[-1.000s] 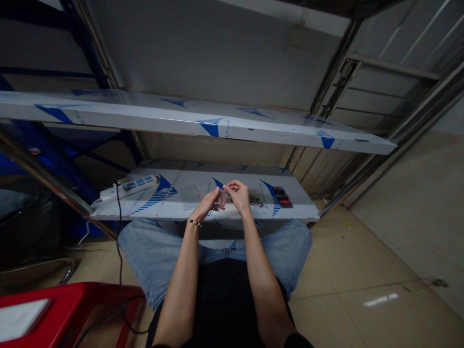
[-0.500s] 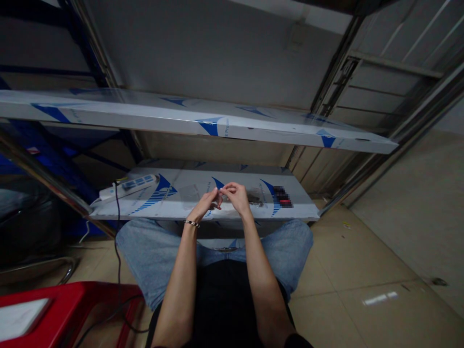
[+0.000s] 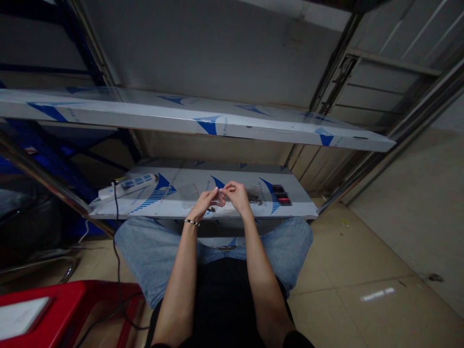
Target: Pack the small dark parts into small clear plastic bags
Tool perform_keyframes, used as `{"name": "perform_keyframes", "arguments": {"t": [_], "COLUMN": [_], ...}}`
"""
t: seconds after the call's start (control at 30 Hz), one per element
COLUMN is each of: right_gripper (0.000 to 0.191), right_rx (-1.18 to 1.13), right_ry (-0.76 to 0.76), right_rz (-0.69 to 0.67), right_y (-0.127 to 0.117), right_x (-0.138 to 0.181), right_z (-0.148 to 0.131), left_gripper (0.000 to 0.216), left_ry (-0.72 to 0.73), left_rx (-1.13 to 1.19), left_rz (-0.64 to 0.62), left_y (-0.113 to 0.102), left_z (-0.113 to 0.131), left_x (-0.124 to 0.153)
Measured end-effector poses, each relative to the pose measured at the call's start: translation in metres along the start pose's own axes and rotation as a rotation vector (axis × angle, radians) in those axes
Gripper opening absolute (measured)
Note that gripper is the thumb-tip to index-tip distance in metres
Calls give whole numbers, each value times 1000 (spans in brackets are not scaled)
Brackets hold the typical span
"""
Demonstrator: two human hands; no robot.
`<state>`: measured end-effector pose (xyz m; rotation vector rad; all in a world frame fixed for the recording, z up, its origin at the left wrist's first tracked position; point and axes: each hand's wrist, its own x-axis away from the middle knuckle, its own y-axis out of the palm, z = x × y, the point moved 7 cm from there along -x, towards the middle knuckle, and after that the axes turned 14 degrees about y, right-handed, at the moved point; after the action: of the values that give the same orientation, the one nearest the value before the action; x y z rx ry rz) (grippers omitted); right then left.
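My left hand (image 3: 207,202), with a beaded bracelet (image 3: 192,222) at the wrist, is closed with thumb and fingertips pinched. Its tips meet those of my right hand (image 3: 236,195), which is also pinched. What they hold is too small and dim to name. Both hands are over the front of the film-covered lower shelf (image 3: 192,169). Small dark pieces (image 3: 211,209) show just below my left fingers. Right of my right hand lies a clear bag (image 3: 256,195) with small dark bits. A thin clear sheet or bag (image 3: 189,191) is left of my left hand.
A white power strip (image 3: 139,182) sits at the shelf's left end, with a black cable (image 3: 118,232) hanging down. A blurred dark and red item (image 3: 282,195) lies at the right. The upper shelf (image 3: 152,108) spans above. A red stool (image 3: 72,295) stands lower left.
Both hands stay close together in nearly the same place. The fingers of my left hand have shifted slightly, and small dark pieces below them show more clearly.
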<state>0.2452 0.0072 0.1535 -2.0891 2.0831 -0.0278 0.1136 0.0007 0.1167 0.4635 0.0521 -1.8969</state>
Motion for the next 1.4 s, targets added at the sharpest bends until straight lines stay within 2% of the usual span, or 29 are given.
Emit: {"name": "perform_keyframes", "arguments": {"t": [0.23, 0.4, 0.5, 0.63, 0.7, 0.83, 0.9, 1.07, 1.13, 1.27, 1.4], "right_gripper": [32, 19, 14, 13, 14, 26, 26, 23, 23, 19, 18], "right_rx": [93, 192, 228, 237, 205, 50, 8, 29, 43, 76, 58], "right_ry": [-42, -88, -116, -170, -211, -177, -129, -51, -64, -129, -150], "right_rz": [-1, -57, 44, 143, 185, 275, 225, -125, -129, -16, 19], "right_y": [-5, -11, -22, -30, -33, -43, -42, -15, -9, -5, -1], "right_x": [4, 12, 18, 26, 28, 23, 17, 8, 7, 3, 0], "right_z": [-8, -13, -23, -39, -44, -32, -20, 1, 2, -2, -2], "left_gripper": [54, 55, 51, 48, 45, 43, 42, 44, 49, 56, 51], "left_ry": [2, -25, -45, -67, -82, 4, 43, 69, 75, 74, 61], "left_rx": [56, 82, 86, -55, -101, -57, -9, 57, 74, 42, -62], "left_rz": [-1, -32, -92, -195, -173, 14, 82, 135, 124, 107, 103], "left_y": [4, 9, 12, 10, 5, -6, -7, -8, -9, -12, -12], "left_z": [-3, -4, -1, 1, 0, 4, 6, 10, 12, 13, 9], "left_x": [-6, -3, 2, 7, 7, 1, 0, 1, 2, 1, -1]}}
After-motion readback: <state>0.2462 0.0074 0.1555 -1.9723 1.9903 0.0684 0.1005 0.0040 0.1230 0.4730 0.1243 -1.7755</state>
